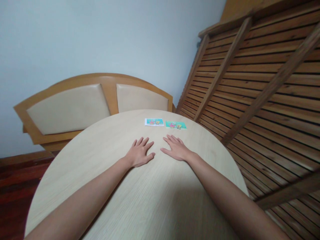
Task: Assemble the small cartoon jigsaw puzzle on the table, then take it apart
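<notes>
My left hand (pixel 140 153) lies flat, palm down, on the round pale wooden table (pixel 100 156), fingers stretched out and holding nothing. My right hand (pixel 177 148) rests the same way just to its right, fingers apart, empty. Beyond the hands, near the table's far edge, lie two small flat picture cards side by side: a white-bordered one (pixel 154 122) on the left and a teal one (pixel 176 125) on the right, both with cartoon figures. Neither hand touches a card; the right hand is nearest the teal one.
A wooden headboard with two beige padded panels (pixel 72 106) leans against the pale blue wall behind the table. A slatted wooden bed frame (pixel 252 86) stands tilted at the right. Dark red floor (pixel 15 186) shows at the left.
</notes>
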The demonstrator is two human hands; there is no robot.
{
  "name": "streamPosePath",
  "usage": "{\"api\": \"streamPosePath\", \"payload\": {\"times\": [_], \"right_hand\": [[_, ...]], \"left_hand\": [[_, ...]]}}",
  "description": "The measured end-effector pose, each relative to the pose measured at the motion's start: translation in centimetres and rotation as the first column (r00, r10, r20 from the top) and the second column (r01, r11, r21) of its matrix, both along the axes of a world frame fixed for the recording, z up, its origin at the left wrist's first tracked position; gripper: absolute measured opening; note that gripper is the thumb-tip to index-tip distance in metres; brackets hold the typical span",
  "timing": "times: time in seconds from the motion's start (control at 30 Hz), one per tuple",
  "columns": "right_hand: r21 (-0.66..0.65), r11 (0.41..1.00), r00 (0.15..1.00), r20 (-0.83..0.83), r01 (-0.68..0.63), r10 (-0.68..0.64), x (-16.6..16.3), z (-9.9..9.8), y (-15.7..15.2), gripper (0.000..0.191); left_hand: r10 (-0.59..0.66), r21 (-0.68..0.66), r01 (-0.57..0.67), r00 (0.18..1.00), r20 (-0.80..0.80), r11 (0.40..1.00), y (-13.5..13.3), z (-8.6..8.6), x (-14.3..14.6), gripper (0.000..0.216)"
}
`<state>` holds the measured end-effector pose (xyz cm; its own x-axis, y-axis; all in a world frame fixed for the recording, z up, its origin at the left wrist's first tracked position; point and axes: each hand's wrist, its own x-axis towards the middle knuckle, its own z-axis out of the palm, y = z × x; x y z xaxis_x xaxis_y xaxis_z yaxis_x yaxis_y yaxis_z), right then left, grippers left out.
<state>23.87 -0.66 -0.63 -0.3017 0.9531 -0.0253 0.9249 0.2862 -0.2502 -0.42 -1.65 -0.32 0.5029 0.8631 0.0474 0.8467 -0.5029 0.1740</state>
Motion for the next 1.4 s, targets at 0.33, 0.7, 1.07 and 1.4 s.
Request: {"api": "streamPosePath", "payload": {"times": [0.33, 0.7, 1.07, 1.4], "right_hand": [[-0.037, 0.947, 0.947, 0.07, 0.318, -0.315, 1.6, 0.1, 7.4, 0.103], [0.021, 0.996, 0.99, 0.109, 0.089, -0.09, -3.7, 2.2, -3.8, 0.068], [0.035, 0.998, 0.987, -0.151, -0.056, 0.061, 1.1, 1.4, -3.3, 0.102], [0.111, 0.972, 0.94, -0.251, -0.209, 0.231, 1.3, 0.6, -2.8, 0.089]], "left_hand": [[0.011, -0.006, -0.011, 1.0, 0.025, 1.0, 0.5, -0.3, -0.2, 0.061], [-0.009, 0.03, 0.005, 0.988, 0.151, 1.0, 0.6, -0.6, -0.4, 0.081], [-0.162, 0.035, 0.159, 0.939, 0.305, 0.987, 1.1, -0.5, -1.3, 0.093], [-0.247, 0.018, 0.261, 0.887, 0.392, 0.965, 0.8, -0.6, -1.8, 0.09]]}}
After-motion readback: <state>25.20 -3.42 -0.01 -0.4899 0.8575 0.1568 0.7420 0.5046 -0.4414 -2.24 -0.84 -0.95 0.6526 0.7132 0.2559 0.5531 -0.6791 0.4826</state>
